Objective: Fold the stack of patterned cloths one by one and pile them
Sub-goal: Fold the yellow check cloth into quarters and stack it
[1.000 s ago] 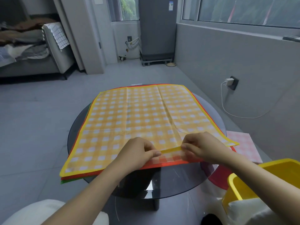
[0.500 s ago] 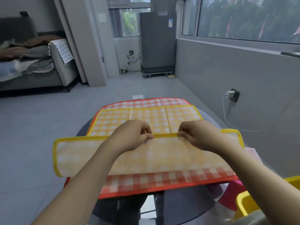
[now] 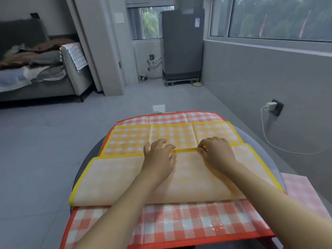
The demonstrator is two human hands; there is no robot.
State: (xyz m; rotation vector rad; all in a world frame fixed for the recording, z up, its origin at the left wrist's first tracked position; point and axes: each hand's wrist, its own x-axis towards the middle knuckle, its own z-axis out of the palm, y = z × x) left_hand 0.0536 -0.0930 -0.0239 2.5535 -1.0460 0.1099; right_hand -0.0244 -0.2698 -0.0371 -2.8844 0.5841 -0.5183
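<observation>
A yellow checked cloth point(image 3: 172, 135) lies on top of the stack, its near half folded forward so the pale underside faces up. Under it a red checked cloth point(image 3: 179, 225) shows at the front and the far edge. A green edge peeks out at the stack's left. My left hand point(image 3: 159, 157) rests on the folded flap with fingers spread and loosely bent, next to the yellow hem. My right hand point(image 3: 215, 153) pinches the same hem between thumb and fingers. The stack covers a round dark table point(image 3: 86, 162).
A pink checked cloth point(image 3: 303, 191) lies to the right of the table. A charger and white cable point(image 3: 269, 123) hang from the right wall. A sofa with bedding point(image 3: 36, 69) stands far left, a grey fridge point(image 3: 182, 44) at the back.
Both hands carried the yellow cloth's near edge away from me and laid it down on the cloth. My left hand has let go of the hem and opened.
</observation>
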